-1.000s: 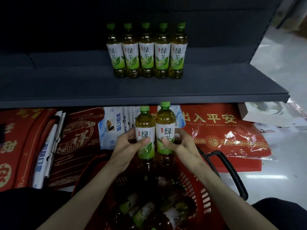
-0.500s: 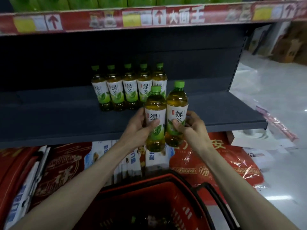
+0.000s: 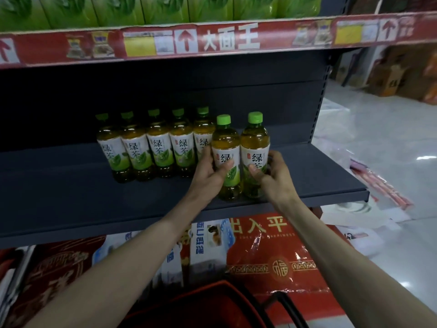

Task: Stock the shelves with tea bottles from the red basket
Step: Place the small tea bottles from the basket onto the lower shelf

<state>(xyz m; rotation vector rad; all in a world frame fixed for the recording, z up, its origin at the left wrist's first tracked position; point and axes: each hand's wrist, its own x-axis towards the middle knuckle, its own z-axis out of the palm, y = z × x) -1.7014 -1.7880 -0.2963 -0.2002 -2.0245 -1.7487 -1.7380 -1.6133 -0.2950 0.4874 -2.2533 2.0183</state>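
Dark grey metal makes up the shelf [image 3: 319, 176], where five tea bottles [image 3: 158, 145] with green caps stand upright in a row towards the back. The left hand [image 3: 208, 171] is wrapped around one more bottle [image 3: 225, 147] and the right hand [image 3: 272, 174] around another bottle [image 3: 255, 143], both upright and side by side near the shelf's front edge, just right of the row; whether their bases touch the shelf cannot be told. Below, between the forearms, the rim of the red basket [image 3: 212, 290] shows, with its black handle [image 3: 290, 306] to the right.
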